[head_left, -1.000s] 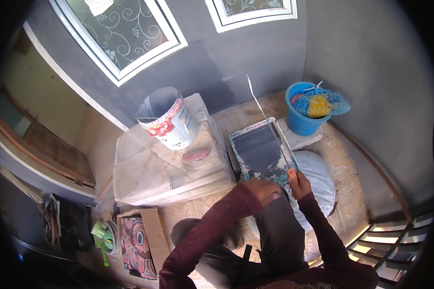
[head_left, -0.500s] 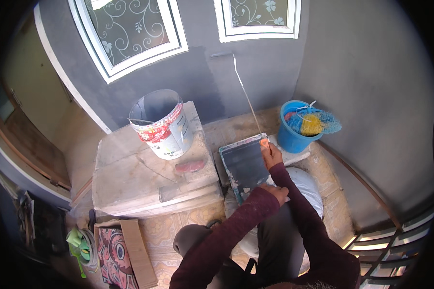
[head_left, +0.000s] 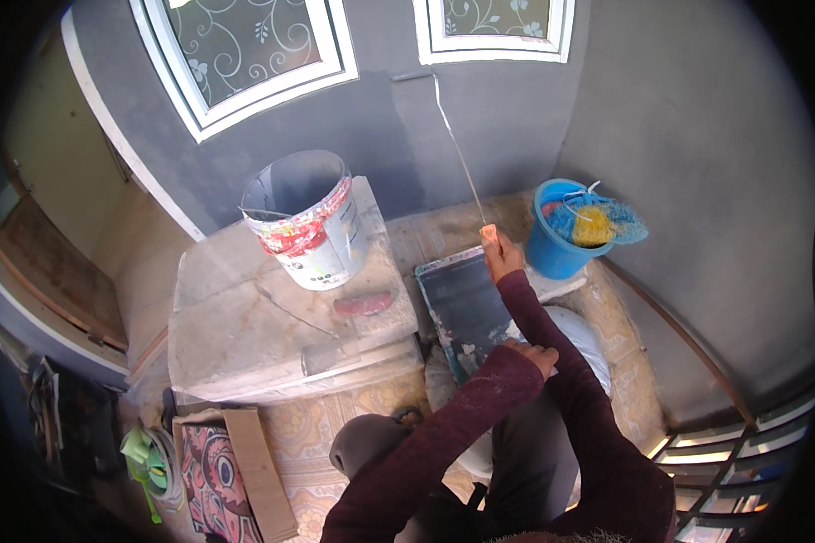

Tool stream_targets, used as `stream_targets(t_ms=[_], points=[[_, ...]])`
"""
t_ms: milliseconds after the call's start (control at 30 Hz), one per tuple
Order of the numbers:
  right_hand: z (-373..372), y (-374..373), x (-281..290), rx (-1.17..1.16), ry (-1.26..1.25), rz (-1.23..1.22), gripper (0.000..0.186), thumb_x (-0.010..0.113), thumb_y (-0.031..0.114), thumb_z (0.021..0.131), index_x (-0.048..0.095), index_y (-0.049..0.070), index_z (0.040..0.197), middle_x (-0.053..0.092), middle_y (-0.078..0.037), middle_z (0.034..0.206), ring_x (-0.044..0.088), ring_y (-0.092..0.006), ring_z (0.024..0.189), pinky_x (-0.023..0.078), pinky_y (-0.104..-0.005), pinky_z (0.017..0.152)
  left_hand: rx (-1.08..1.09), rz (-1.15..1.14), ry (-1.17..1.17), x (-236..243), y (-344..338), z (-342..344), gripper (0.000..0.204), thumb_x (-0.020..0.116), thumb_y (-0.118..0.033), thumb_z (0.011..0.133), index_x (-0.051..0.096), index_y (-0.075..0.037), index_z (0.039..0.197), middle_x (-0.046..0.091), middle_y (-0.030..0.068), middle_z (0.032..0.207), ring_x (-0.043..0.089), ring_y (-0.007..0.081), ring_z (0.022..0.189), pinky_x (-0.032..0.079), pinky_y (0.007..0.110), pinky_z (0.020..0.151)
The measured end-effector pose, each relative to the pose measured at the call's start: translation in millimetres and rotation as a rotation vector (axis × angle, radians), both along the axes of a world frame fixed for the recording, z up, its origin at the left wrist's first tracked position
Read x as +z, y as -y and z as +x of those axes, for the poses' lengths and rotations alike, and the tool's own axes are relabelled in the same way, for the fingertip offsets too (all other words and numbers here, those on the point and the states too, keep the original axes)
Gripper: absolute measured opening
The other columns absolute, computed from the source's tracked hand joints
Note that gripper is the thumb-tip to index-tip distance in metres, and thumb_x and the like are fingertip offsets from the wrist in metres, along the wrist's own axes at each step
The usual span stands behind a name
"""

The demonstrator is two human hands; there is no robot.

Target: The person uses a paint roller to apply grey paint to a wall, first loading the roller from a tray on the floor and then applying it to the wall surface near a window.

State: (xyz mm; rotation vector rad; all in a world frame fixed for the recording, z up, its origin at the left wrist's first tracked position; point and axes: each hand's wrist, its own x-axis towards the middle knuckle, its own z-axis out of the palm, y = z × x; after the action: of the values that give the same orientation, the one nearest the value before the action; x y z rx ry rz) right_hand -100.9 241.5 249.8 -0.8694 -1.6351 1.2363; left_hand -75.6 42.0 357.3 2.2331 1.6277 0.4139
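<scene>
My right hand (head_left: 503, 261) is wrapped round the orange handle of a long-framed paint roller (head_left: 459, 154). Its roller head (head_left: 413, 77) lies against the grey wall (head_left: 480, 118), just below the right window, by the edge of a darker grey area. Below my hands sits a paint tray (head_left: 457, 294), dark grey inside with pale flakes towards its near end. My left hand (head_left: 536, 356) is closed beside the tray's near end, close to my right forearm. A small pale bit shows at its fingertips; what it grips is hidden.
A paint-smeared white bucket (head_left: 321, 244) and a reddish roller sleeve (head_left: 364, 304) rest on a pale stone ledge (head_left: 235, 317). At right stands a blue bucket (head_left: 557, 249) with netting and a yellow sponge-like item. A cardboard box (head_left: 254, 462) is on the tiled floor.
The roller head has moved up the wall towards the right window. My right hand has gone forward with the handle, while my left stays by the tray. The view has shifted slightly.
</scene>
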Motion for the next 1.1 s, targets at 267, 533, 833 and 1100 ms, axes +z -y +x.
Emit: stream_targets(t_ms=[267,533,833,1100], points=[[-2.3,-9.6,-2.3,-0.014,0.022,-0.035,0.024,0.054,0.023,0.083,0.057,0.003,0.095,0.048,-0.001,0.055,0.042,-0.0082,0.038,0.034,-0.0236,0.035,0.039,-0.091,-0.039,0.8,2.7,-10.0,0.019,0.050,-0.026,0.084,0.053,-0.008,0.086,0.062,0.0106,0.082,0.060,0.0294,0.082,0.044,0.041,0.075],[10.7,-18.7,-11.1,0.001,-0.005,-0.017,0.025,0.054,0.023,0.083,0.058,0.004,0.098,0.047,0.000,0.056,0.041,-0.0067,0.038,0.032,-0.0219,0.035,0.038,-0.104,-0.081,-6.5,3.4,-13.7,0.021,0.049,-0.027,0.085,0.054,-0.008,0.093,0.062,0.0105,0.088,0.060,0.0282,0.087,0.043,0.041,0.079],[7.9,-27.7,-9.2,0.003,0.014,-0.039,0.027,0.054,0.026,0.083,0.058,0.004,0.097,0.047,0.000,0.056,0.040,-0.0066,0.038,0.031,-0.0216,0.035,0.057,-0.146,-0.093,-8.9,2.0,-14.4,0.020,0.049,-0.026,0.085,0.054,-0.008,0.092,0.062,0.0109,0.088,0.059,0.0279,0.088,0.042,0.040,0.080],[14.5,-22.4,-29.1,-0.053,0.124,0.028,0.028,0.055,0.030,0.081,0.056,0.002,0.085,0.051,-0.005,0.054,0.050,-0.0140,0.044,0.040,-0.0292,0.043,0.061,-0.162,-0.090,-15.2,-1.2,-14.1,0.020,0.051,-0.027,0.083,0.054,-0.008,0.090,0.062,0.0102,0.085,0.059,0.0283,0.085,0.042,0.041,0.078]])
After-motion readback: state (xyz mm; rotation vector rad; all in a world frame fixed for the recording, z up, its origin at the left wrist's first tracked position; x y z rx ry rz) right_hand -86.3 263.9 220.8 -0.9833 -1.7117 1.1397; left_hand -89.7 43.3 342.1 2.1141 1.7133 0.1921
